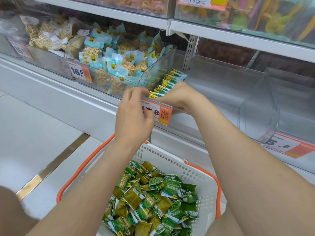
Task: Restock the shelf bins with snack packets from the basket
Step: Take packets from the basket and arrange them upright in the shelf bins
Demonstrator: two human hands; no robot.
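A white basket with orange handles sits low in front of me, filled with several small green snack packets. In the clear shelf bin above it, a row of green packets stands upright along the left wall. My left hand is at the bin's front edge, its fingertips curled at the nearest packet of the row. My right hand reaches over the front rim and pinches that same front end of the row. The fingertips are partly hidden by the rim and the orange price tag.
To the left a bin holds several pale blue nut packets, with another bin of nut bags beyond it. Clear bins stand to the right with an orange price label. Shelves above carry boxes of colourful snacks. White floor lies at the left.
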